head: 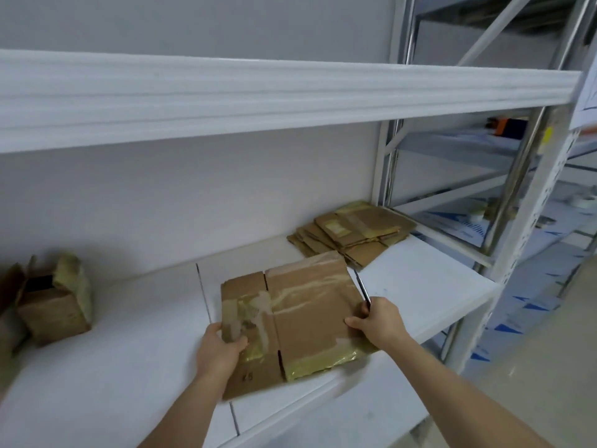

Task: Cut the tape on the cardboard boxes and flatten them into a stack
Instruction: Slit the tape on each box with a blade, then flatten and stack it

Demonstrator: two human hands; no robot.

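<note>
Flattened box (300,321) between the hands: matt brown corrugated cardboard, partly covered by glossy, wrinkled clear tape; yellowish glossy tape along the edge below the right hand (376,321). Left hand (219,349) grips a tape-wrapped flap. Blade (361,287) projecting beyond the right hand: thin, dark, metallic. Stack (352,234) beyond the right hand: matt cardboard with dull tape patches. Shelf (420,286) beneath both hands: smooth white board. Uprights (529,240) right of the right hand: white-painted perforated metal.
</note>
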